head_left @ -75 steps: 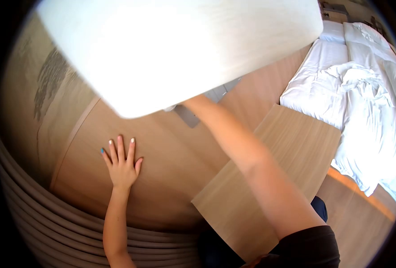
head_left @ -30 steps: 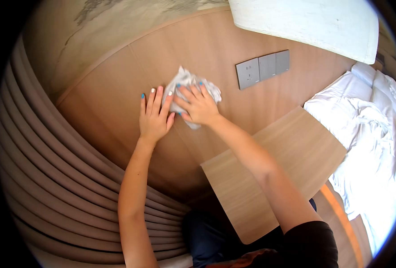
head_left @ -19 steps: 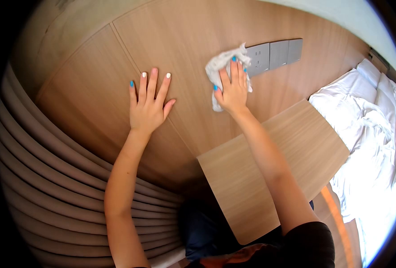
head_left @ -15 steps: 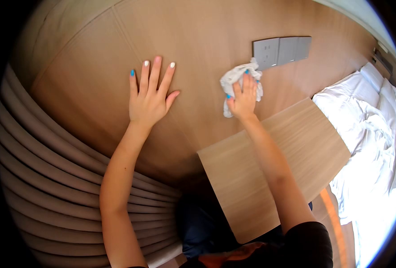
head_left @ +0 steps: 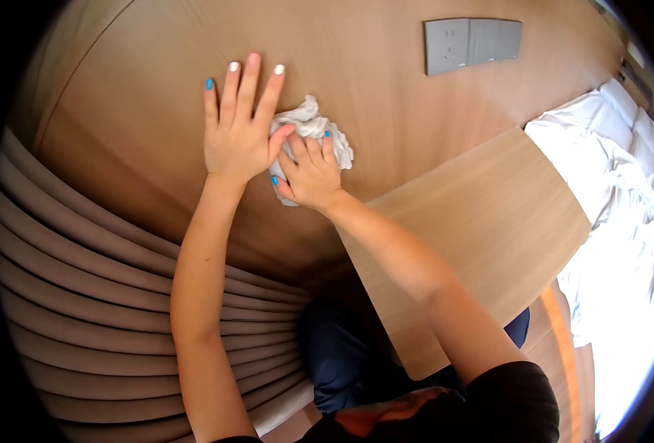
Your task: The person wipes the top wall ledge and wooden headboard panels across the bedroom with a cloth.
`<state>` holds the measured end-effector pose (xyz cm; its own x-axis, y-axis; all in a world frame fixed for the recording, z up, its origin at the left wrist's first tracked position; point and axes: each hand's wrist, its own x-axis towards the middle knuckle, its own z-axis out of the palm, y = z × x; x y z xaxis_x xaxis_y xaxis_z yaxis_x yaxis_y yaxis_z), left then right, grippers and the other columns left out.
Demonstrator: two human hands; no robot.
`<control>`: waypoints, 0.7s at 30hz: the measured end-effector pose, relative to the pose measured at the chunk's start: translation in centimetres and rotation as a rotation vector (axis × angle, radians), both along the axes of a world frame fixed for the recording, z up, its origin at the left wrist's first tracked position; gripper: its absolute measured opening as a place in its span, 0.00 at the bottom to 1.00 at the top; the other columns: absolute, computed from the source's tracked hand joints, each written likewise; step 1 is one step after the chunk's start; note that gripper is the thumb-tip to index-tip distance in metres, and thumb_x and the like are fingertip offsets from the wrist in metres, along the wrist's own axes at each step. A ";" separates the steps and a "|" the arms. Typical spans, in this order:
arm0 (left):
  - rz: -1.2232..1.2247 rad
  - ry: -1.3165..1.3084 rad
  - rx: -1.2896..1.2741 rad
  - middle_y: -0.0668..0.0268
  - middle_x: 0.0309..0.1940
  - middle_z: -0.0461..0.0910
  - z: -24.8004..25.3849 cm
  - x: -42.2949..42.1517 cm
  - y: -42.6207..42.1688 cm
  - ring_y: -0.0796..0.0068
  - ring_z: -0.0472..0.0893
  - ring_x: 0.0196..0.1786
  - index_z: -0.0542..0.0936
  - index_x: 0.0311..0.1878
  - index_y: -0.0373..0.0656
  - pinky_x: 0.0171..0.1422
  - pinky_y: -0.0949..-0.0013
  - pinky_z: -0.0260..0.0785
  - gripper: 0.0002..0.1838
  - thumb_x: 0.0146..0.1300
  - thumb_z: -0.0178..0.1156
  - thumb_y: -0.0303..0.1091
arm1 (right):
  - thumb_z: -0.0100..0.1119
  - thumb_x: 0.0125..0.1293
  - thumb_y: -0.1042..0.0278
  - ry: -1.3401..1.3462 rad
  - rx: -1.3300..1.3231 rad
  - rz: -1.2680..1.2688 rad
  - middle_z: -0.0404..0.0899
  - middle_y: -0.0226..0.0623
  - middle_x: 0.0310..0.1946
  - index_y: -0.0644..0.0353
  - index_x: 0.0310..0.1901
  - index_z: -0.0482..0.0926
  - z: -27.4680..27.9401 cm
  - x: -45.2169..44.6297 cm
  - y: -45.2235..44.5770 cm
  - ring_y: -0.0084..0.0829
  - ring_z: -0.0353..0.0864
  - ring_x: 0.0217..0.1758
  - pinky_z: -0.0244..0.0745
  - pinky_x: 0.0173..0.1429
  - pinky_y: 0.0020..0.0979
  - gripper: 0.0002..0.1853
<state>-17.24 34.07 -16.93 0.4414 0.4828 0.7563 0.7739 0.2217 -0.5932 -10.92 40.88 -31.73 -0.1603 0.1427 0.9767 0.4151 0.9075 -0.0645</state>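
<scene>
My left hand (head_left: 240, 144) lies flat on the wood-panelled wall (head_left: 371, 81), fingers spread and pointing up. Just to its right, my right hand (head_left: 310, 171) presses a crumpled white cloth (head_left: 301, 118) against the same wall. The cloth bunches out above and beside the fingers, and part of it hangs below the thumb. My left thumb overlaps the cloth's left edge; whether it touches the cloth I cannot tell.
A grey socket and switch panel (head_left: 468, 46) is on the wall at upper right. Below my right forearm juts a wooden tabletop (head_left: 482, 221). Brown pleated curtains (head_left: 105, 310) hang at left. A bed with white bedding (head_left: 615, 221) stands at right.
My right hand has slid the cloth left across the wall, from below the socket panel to beside my left hand. The left hand stays spread on the wall. The view has shifted slightly.
</scene>
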 end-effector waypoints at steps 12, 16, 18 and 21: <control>0.041 0.247 -0.399 0.68 0.69 0.59 -5.4 -0.8 -0.8 0.64 0.59 0.69 0.65 0.66 0.59 0.70 0.45 0.49 0.31 0.58 0.56 0.51 | 0.52 0.54 0.55 0.155 -0.177 -0.228 0.51 0.46 0.70 0.45 0.67 0.61 -2.5 12.5 16.6 0.50 0.47 0.72 0.37 0.72 0.54 0.35; 0.089 0.298 -0.333 0.70 0.68 0.60 -6.0 -0.9 0.1 0.64 0.60 0.68 0.66 0.66 0.62 0.68 0.44 0.50 0.30 0.58 0.55 0.52 | 0.45 0.60 0.57 0.459 -0.326 -0.257 0.45 0.47 0.72 0.48 0.70 0.55 -2.3 16.6 21.9 0.50 0.41 0.74 0.34 0.72 0.54 0.33; 0.105 0.305 -0.330 0.71 0.68 0.60 -6.2 -0.8 0.0 0.64 0.60 0.68 0.66 0.66 0.62 0.68 0.44 0.51 0.31 0.58 0.55 0.53 | 0.43 0.62 0.58 0.560 -0.366 -0.221 0.45 0.46 0.72 0.49 0.70 0.55 -2.5 17.9 23.8 0.50 0.41 0.74 0.34 0.72 0.54 0.32; 0.109 0.318 -0.319 0.71 0.69 0.60 -6.1 -0.8 -0.2 0.64 0.60 0.69 0.65 0.66 0.62 0.68 0.45 0.51 0.31 0.58 0.54 0.53 | 0.41 0.65 0.58 0.605 -0.398 -0.214 0.45 0.45 0.72 0.49 0.70 0.54 -2.4 18.2 23.9 0.50 0.41 0.74 0.34 0.72 0.53 0.31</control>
